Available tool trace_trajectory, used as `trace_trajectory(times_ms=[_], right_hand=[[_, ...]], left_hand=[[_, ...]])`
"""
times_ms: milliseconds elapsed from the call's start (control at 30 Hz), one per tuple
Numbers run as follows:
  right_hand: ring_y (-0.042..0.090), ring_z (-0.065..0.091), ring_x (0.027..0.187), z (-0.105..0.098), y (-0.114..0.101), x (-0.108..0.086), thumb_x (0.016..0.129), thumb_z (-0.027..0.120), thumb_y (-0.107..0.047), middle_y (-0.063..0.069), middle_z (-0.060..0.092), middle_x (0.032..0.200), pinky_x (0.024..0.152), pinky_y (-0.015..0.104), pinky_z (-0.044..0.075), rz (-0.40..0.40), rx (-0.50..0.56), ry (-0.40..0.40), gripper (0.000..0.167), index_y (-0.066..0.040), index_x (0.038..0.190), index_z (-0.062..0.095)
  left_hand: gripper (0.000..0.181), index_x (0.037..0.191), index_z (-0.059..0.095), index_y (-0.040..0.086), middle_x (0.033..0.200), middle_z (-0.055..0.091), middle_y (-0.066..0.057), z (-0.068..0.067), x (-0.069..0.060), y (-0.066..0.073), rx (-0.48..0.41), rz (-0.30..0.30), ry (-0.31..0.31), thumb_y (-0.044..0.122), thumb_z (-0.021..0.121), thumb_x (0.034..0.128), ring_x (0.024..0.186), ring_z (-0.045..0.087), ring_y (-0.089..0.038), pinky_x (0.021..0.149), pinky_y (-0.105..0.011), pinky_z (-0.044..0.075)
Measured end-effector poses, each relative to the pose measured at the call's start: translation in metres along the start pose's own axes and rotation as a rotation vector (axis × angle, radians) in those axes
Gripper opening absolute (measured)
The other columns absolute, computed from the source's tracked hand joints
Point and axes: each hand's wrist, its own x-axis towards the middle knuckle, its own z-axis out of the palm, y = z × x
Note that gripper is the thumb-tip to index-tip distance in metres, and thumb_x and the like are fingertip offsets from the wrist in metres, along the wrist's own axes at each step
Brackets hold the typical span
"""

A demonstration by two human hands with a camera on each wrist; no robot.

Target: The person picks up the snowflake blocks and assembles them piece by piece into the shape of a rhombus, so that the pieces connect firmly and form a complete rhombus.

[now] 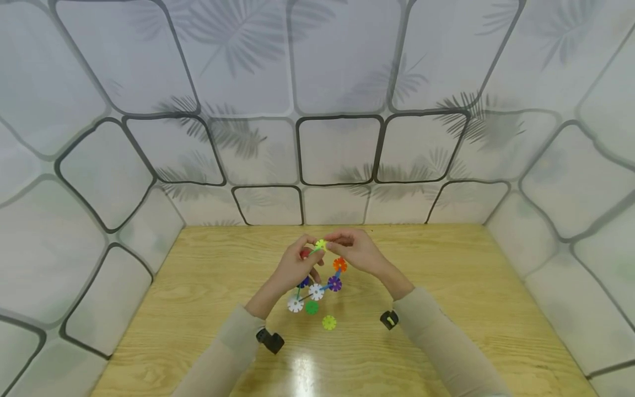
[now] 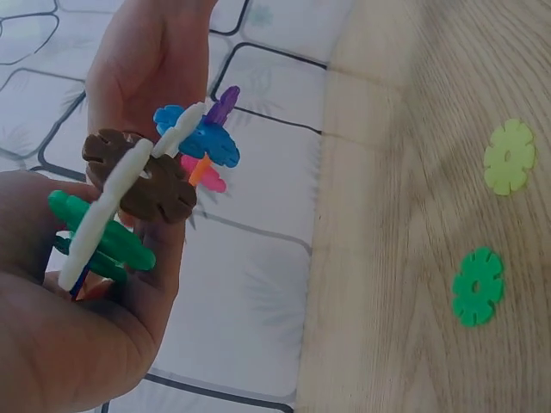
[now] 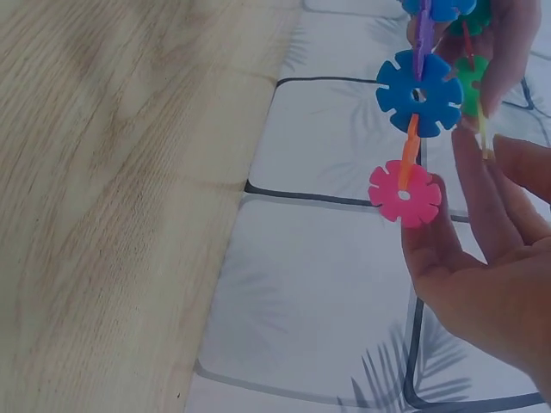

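A linked chain of notched plastic snowflake discs hangs below both hands, with a white disc [image 1: 316,291], a purple disc [image 1: 334,284] and an orange disc [image 1: 339,264] in it. My left hand [image 1: 290,267] grips one end, its fingers curled round a green disc [image 2: 127,245]; a brown disc [image 2: 155,176] shows just beyond. My right hand [image 1: 356,251] pinches a yellow disc [image 1: 321,244], which meets a green disc [image 3: 471,86] at the left fingers. In the right wrist view a pink disc [image 3: 405,194] at the chain's other end hangs close against the right fingers.
On the wooden table [image 1: 213,331] a loose green disc [image 2: 478,286] and a loose yellow disc [image 2: 509,157] lie flat below the hands. A patterned cloth wall [image 1: 337,149] stands behind the table and along both sides.
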Motion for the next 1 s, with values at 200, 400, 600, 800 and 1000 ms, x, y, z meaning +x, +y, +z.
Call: trace_trajectory(times_ms=[200,400,600,800,1000], right_hand=[[0.038,0.066,0.126,-0.003,-0.004,-0.006,0.104,0.068,-0.018,0.02,0.07,0.137,0.11,0.054,0.054,-0.032,-0.086,0.044,0.035,-0.002,0.135,0.07],[0.034,0.067,0.123,-0.006,-0.003,-0.014,0.104,0.069,-0.018,0.014,0.072,0.133,0.109,0.052,0.055,-0.026,-0.081,0.08,0.031,-0.005,0.132,0.071],[0.032,0.07,0.116,-0.005,0.005,-0.022,0.101,0.071,-0.012,0.018,0.072,0.129,0.103,0.044,0.059,-0.037,-0.063,0.079,0.032,0.002,0.13,0.07],[0.025,0.07,0.112,0.001,0.012,-0.035,0.101,0.072,-0.015,0.014,0.073,0.128,0.096,0.032,0.06,-0.007,-0.06,0.053,0.029,-0.004,0.128,0.072],[0.017,0.069,0.106,0.011,0.021,-0.05,0.101,0.073,-0.017,0.017,0.074,0.123,0.091,0.029,0.06,0.022,-0.05,-0.002,0.027,-0.006,0.125,0.074]], left_hand=[[0.029,0.134,0.054,0.003,0.088,0.07,-0.01,-0.004,0.001,-0.006,-0.009,-0.012,0.109,0.017,0.059,0.1092,0.053,0.069,-0.016,0.054,-0.038,0.062],[0.034,0.138,0.053,0.002,0.088,0.071,-0.01,-0.011,0.002,-0.01,-0.039,-0.011,0.194,0.017,0.059,0.1091,0.054,0.07,-0.016,0.055,-0.035,0.063],[0.036,0.14,0.053,0.0,0.09,0.072,-0.01,-0.018,0.004,-0.011,-0.044,-0.018,0.253,0.018,0.059,0.1091,0.054,0.069,-0.014,0.053,-0.029,0.061],[0.033,0.137,0.054,0.0,0.09,0.073,-0.01,-0.019,0.004,-0.008,-0.043,-0.03,0.273,0.017,0.059,0.109,0.054,0.07,-0.015,0.053,-0.027,0.061],[0.03,0.134,0.055,0.001,0.091,0.074,-0.012,-0.02,0.004,-0.009,-0.031,-0.024,0.3,0.016,0.059,0.1089,0.054,0.069,-0.014,0.052,-0.027,0.06]])
